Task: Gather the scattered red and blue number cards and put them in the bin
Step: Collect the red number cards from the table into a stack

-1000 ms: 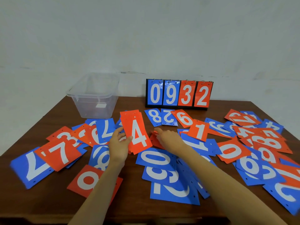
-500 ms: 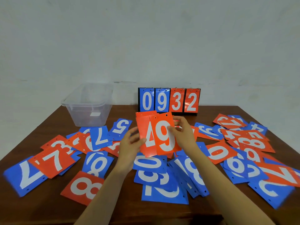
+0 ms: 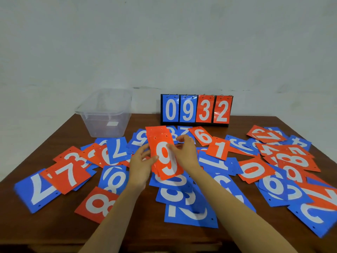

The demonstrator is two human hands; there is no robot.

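A small stack of red cards (image 3: 165,161), a 9 uppermost, is held tilted above the middle of the counter (image 3: 54,225). It is gripped at its left edge by the left hand (image 3: 139,166), with the thumb laid on the face. It is pinched at its right edge by the right hand (image 3: 185,154), so both hands are closed on the stack. The cards are slightly fanned, with the upper corners out of line.

The step in hand is judged to be squaring the stack. It would be done best if the edges were tapped level between the two hands before anything more is added, since the cards look glossy and may slide over one another. The hold could then be given over wholly to the left hand, so that the right hand is freed for picking.

The red 1 card (image 3: 218,148) and the red 6 card (image 3: 201,136) lie just right of the right hand and would be the shortest reach. The red 8 card (image 3: 98,204) lies near and to the left. Many red and blue cards are spread over the whole counter, several overlapping.

The clear plastic bin (image 3: 104,123) stands at the far left, well apart from the stack, and no cards can be made out in it. The flip scoreboard (image 3: 196,110) showing 0932 stands at the far edge. Its ringed cards are presumably to be left alone.
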